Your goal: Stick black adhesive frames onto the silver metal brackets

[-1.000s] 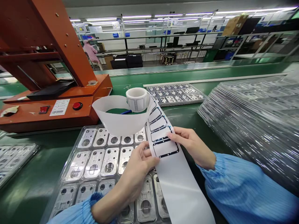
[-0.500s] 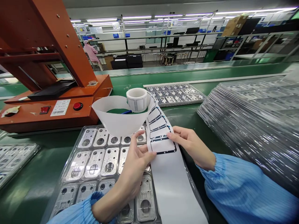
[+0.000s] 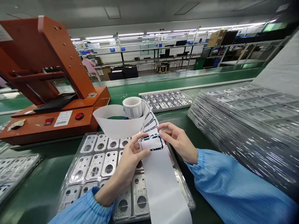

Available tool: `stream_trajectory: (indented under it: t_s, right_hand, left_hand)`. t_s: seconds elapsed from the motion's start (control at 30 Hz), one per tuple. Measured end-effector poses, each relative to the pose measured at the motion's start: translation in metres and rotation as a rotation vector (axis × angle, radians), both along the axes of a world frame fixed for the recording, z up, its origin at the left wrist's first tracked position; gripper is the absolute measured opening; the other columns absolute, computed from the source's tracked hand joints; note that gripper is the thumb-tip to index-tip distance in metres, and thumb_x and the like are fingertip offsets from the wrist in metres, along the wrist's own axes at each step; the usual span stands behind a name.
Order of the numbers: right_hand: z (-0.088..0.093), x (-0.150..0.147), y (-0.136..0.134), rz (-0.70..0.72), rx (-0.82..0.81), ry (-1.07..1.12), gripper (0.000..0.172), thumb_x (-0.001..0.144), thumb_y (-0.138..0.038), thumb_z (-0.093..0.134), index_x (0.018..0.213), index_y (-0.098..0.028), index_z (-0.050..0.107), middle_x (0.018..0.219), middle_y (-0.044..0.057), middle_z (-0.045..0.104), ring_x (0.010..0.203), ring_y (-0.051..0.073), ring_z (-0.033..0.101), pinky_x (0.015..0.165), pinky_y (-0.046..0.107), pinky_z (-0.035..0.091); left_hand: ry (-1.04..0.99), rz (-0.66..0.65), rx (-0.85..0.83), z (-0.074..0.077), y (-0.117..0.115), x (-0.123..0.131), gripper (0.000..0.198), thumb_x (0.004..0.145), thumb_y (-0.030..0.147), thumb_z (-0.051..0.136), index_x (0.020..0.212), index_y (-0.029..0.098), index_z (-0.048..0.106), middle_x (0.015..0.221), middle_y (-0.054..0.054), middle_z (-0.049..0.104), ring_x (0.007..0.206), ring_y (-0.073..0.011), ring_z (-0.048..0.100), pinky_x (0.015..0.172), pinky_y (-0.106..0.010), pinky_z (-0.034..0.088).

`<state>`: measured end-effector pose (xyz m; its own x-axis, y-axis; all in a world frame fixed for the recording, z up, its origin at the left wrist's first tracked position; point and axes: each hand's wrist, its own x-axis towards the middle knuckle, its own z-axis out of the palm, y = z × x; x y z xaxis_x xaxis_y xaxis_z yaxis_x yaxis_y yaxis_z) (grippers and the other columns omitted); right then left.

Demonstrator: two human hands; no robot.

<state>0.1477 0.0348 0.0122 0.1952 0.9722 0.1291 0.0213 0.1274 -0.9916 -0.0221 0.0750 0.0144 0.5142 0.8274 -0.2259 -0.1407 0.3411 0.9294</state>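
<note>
A long white backing strip (image 3: 161,180) carries black rectangular adhesive frames (image 3: 152,143) and hangs down toward me over the tray. My left hand (image 3: 128,157) pinches the strip's left edge, thumb on top beside the nearest frame. At the right edge my right hand (image 3: 179,141) has thumb and index finger close together near that frame's upper corner; whether they grip the strip or a frame's edge is hard to see. Beneath lies a clear plastic tray (image 3: 67,183) of silver metal plates (image 3: 109,163) with round holes. A white label roll (image 3: 132,107) stands beyond, beside the looped strip.
At left stands an orange press machine (image 3: 77,127) with a red button. Stacked clear trays (image 3: 217,124) rise at right. Another filled tray (image 3: 167,101) lies at the back, and one more (image 3: 16,169) at far left. A person in pink (image 3: 89,66) sits in the distance.
Both hands and the strip appear slightly further left as the view has shifted. My right thumb and index have moved up the strip's edge, and the strip bends more above the nearest frame.
</note>
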Motion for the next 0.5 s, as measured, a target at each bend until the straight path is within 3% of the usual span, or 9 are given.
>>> stream_trajectory:
  t_s: [0.23,0.5]
  right_hand:
    - [-0.0074,-0.0025,0.0026,0.024,-0.032,-0.019,0.033,0.074,-0.043,0.063,0.090,-0.016,0.056,0.064,-0.002,0.056,0.058,0.012,0.053,0.058,0.026,0.046]
    - [-0.0029,0.0004,0.0012,-0.051,-0.029,-0.138,0.028,0.076,-0.043,0.061,0.079,-0.016,0.060,0.069,0.002,0.061,0.061,0.014,0.057,0.061,0.028,0.052]
  left_hand:
    - [0.033,0.011,0.073,-0.0014,0.0074,-0.0023,0.044,0.062,0.017,0.077,0.104,0.015,0.063,0.072,0.000,0.067,0.060,-0.0091,0.058,0.057,-0.017,0.042]
    - [0.069,0.074,0.170,-0.0019,0.0102,-0.0017,0.037,0.063,0.018,0.077,0.096,0.014,0.063,0.077,-0.003,0.071,0.071,-0.0131,0.063,0.067,-0.021,0.048]
